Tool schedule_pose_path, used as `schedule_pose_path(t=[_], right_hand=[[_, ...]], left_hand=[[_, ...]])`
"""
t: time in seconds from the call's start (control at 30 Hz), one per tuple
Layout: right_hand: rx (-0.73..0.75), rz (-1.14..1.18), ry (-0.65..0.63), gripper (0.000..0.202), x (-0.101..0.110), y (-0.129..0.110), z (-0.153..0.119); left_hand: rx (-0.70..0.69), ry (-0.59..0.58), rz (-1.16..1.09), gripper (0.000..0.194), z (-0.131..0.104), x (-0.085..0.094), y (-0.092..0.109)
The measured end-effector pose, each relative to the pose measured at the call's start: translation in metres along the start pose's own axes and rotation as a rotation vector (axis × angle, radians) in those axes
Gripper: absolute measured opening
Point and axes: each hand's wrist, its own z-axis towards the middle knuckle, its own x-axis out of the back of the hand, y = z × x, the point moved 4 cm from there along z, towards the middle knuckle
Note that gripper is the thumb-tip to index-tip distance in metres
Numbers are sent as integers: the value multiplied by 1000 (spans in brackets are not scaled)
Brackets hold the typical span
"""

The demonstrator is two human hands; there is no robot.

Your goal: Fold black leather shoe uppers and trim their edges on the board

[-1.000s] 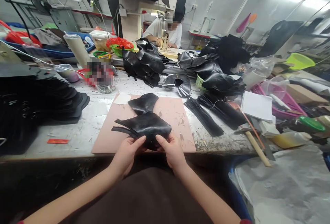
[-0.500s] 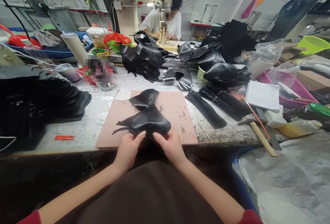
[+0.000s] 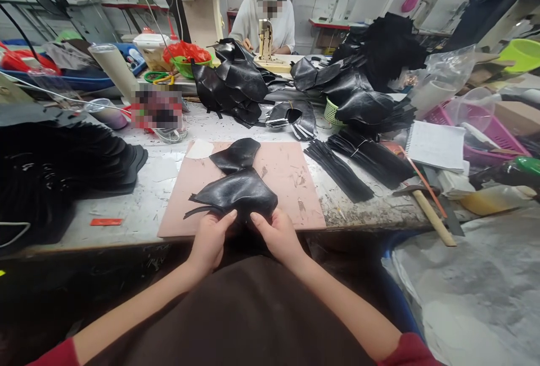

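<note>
A shiny black leather piece [image 3: 236,193] lies over the front part of a pink board [image 3: 172,208]. Its near edge is pinched between the thumb and fingers of my left hand [image 3: 211,239], while my right hand [image 3: 280,236] grips the same edge a little to the right. Both thumbs rest on top; the fingertips are hidden underneath. A thin strip sticks out at the left of the piece, beside my left hand. Just beyond it, touching, lies a second black leather piece [image 3: 237,154] on the board.
Stacked black pieces [image 3: 101,158] fill the left side. Black strips [image 3: 340,172], a hammer [image 3: 434,218] and a notebook [image 3: 436,145] lie at right. Leather heaps [image 3: 236,82] stand at the back, before a person [image 3: 270,26] at a sewing machine [image 3: 265,45].
The camera view has shifted slightly. My hands keep their hold on the leather piece, whose near part now bulges and bends a little more between my thumbs.
</note>
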Motion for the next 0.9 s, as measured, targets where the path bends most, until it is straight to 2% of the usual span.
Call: schedule_pose_path(t=[0.1, 0.23, 0.4, 0.6, 0.7, 0.8, 0.9], right_hand=[[14, -57, 18, 22, 1, -2, -1], [10, -76, 24, 20, 3, -4, 0], [-16, -74, 23, 20, 5, -2, 2], [0, -131, 65, 23, 5, 0, 2], [-1, -144, 99, 23, 6, 0, 2], [28, -126, 44, 22, 8, -3, 4], [0, -206, -5, 33, 15, -6, 8]], left_hand=[[103, 15, 15, 35, -2, 0, -1], [60, -62, 44, 32, -2, -4, 0], [53, -39, 104, 27, -1, -5, -3], [63, -79, 16, 35, -2, -11, -2], [50, -82, 71, 39, -2, -11, -1], [10, -61, 133, 38, -1, -9, -1], [-23, -56, 157, 35, 1, -6, -3]])
